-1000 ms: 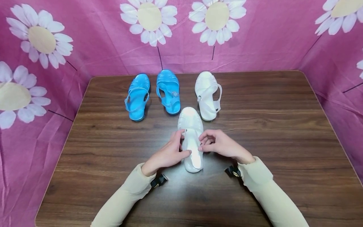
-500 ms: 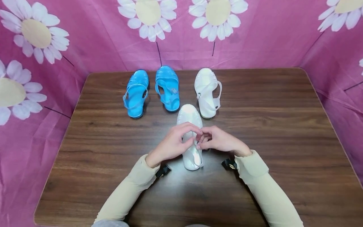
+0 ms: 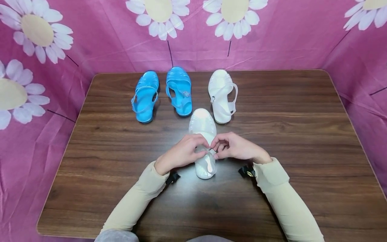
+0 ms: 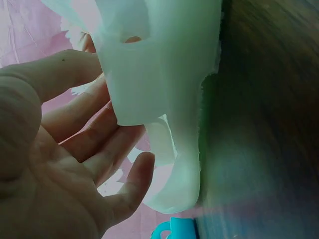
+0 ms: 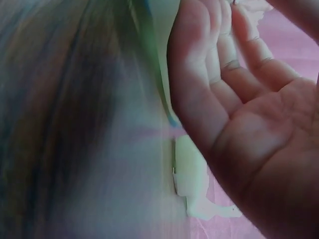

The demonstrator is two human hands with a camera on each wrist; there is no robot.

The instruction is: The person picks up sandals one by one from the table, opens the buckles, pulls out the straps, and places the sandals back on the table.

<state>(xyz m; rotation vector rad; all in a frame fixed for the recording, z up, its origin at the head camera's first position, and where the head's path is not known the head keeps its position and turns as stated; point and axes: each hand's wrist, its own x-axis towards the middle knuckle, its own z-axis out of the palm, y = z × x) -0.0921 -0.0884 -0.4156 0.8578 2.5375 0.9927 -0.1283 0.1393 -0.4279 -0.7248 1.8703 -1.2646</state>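
The left hand and right hand pinch the strap by its buckle on the near white shoe; it seems not done up yet.

the person wears long sleeves of a pale cream colour; the left sleeve and the right sleeve look alike. the cloth is plain, rather smooth on the forearm, with some soft wrinkles close to the wrist. each sleeve ends in a wide, slightly puffy cuff — the left cuff and the right cuff seem folded back. on the inner side of the left cuff sits a small black block, and the right cuff has a similar dark block with a little yellow mark. grey cloth shows at the bottom edge, in two rounded pieces. the left hand and the right hand are bare; creases cross the right palm.
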